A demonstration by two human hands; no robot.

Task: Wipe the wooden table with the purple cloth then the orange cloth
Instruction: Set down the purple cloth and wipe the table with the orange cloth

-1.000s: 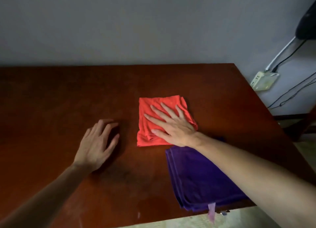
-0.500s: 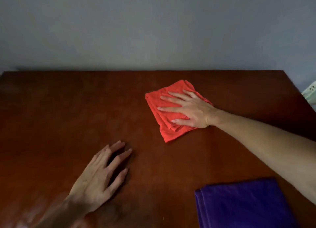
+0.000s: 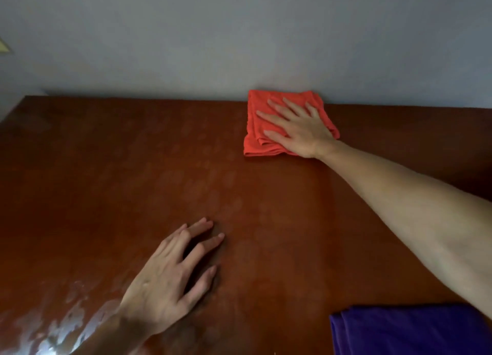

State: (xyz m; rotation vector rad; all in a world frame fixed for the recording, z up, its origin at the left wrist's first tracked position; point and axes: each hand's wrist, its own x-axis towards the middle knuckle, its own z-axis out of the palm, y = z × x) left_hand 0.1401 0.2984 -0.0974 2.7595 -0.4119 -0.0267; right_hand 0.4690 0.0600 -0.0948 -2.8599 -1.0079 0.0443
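Note:
The folded orange cloth (image 3: pixel 259 131) lies at the far edge of the dark wooden table (image 3: pixel 106 168), touching the wall. My right hand (image 3: pixel 298 129) presses flat on it with fingers spread, arm stretched out from the right. My left hand (image 3: pixel 173 277) rests palm down on the bare wood near the front, fingers apart, holding nothing. The folded purple cloth (image 3: pixel 410 330) sits at the front right corner, partly cut off by the frame and by my right forearm.
A plain grey wall (image 3: pixel 239 35) rises directly behind the table's far edge. The table's left far corner (image 3: pixel 26 99) shows at the left. Glossy smears reflect light on the wood near the front left.
My right hand has slid the orange cloth away from me, from the table's middle to the far edge by the wall. My left hand stayed flat on the wood.

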